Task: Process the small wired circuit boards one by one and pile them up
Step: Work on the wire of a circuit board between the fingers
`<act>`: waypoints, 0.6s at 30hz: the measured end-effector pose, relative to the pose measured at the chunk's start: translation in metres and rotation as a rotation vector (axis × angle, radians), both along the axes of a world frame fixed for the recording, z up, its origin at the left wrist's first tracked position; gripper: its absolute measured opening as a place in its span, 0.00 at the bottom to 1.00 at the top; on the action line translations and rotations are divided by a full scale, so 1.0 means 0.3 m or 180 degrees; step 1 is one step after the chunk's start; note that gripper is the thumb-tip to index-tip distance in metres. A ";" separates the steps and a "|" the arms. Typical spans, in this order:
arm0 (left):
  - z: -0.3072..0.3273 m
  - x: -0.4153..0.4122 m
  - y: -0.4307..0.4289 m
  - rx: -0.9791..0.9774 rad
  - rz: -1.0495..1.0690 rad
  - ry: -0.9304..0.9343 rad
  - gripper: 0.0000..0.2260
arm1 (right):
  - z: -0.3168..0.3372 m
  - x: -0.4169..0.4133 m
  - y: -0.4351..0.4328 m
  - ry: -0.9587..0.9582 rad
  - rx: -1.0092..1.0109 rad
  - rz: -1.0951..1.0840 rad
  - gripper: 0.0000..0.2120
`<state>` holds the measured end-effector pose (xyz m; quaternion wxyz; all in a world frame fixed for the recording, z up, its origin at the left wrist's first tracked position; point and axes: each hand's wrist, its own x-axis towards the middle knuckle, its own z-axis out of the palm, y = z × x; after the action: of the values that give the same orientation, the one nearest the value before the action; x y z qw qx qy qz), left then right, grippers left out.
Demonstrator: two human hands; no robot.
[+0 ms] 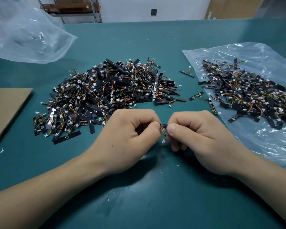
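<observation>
Nearest, above the teal surface (139,204), the left hand (130,129) and right hand (198,129) each pinch an end of one board (163,124). Their fingers (172,130) are curled tight on it, and its wires and white plug dangle between them. Just beyond lies the big pile (109,90), seemingly the finished ones. To its right many more sit on a flat bag (262,146), so I'd guess the job is well along but far from over. A few strays (186,74) lie between. Cardboard (7,109) sits left and a crumpled bag (26,33) far left; nothing blocks the hands.
</observation>
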<state>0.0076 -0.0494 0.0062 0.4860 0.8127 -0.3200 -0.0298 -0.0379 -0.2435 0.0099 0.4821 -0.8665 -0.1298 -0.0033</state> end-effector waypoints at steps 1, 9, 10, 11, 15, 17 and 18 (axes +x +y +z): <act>0.001 0.005 0.001 -0.0041 -0.0010 0.0017 0.11 | 0.000 0.000 -0.003 0.0010 0.0079 -0.0034 0.13; 0.004 0.036 0.025 0.0320 -0.0214 -0.0250 0.10 | -0.009 0.004 -0.003 -0.0009 -0.0016 -0.0054 0.12; 0.008 0.043 0.031 0.0396 -0.0265 -0.0308 0.10 | -0.010 0.004 -0.003 -0.0014 -0.0001 -0.0068 0.12; 0.010 0.054 0.037 0.0492 -0.0340 -0.0377 0.10 | -0.011 0.004 -0.003 -0.0017 -0.0010 -0.0067 0.11; -0.006 0.080 0.045 0.0608 -0.0317 -0.0472 0.10 | -0.017 0.010 -0.001 -0.0038 -0.0275 -0.0056 0.12; -0.017 0.073 0.040 0.0607 -0.0230 -0.0553 0.11 | -0.018 0.012 -0.002 -0.0048 -0.0274 -0.0087 0.13; -0.018 0.071 0.040 0.0581 -0.0214 -0.0565 0.11 | -0.018 0.013 -0.001 -0.0057 -0.0226 -0.0095 0.12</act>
<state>0.0289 -0.0374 0.0008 0.3786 0.8418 -0.3848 -0.0030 -0.0341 -0.2439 0.0046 0.4497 -0.8848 -0.1212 -0.0137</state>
